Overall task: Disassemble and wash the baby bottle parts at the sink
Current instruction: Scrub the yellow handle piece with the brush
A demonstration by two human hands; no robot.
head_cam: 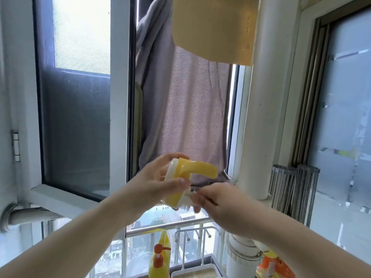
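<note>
Hands, two: left hand (160,177) grips one yellow bottle collar (180,177); right hand (216,199) pinches it.

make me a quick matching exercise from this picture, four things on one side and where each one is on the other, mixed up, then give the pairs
Things:
1. yellow handled collar
2. pump bottle
3. grey towel
4. orange packet

Places:
A. hanging in the window opening
B. bottom right corner, beside the white pipe
C. held up in the left hand, with the right hand pinching a part at its lower edge
D. low in the middle, by the white rack

Pairs: 1-C, 2-D, 3-A, 4-B
</note>
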